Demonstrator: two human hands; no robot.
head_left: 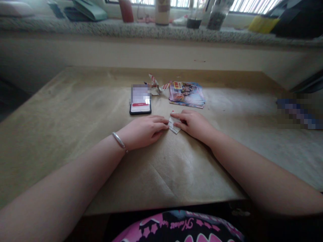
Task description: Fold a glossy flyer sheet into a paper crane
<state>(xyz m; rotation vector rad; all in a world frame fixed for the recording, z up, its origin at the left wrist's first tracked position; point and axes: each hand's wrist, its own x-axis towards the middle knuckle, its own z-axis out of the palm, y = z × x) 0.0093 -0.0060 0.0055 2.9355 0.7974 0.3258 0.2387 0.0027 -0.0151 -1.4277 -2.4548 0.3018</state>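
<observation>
A small folded piece of printed paper (174,125), white with a bit of red at its top corner, lies on the table between my hands. My right hand (195,125) holds it down from the right, with the index finger and thumb pressing on it. From the left, my left hand (148,129) reaches the paper's edge with its fingertips. Its fingers are stretched out and lie low over the table, and the wrist carries a silver bangle (118,139). What the left fingertips touch underneath is hidden.
Beyond my left hand lies a phone (140,107) with its screen lit. Behind the paper are crumpled, folded printed strips (156,88) and a stack of colourful printed cards (187,94). Several bottles and jars stand on the stone windowsill (113,30). The table's front edge is near my body.
</observation>
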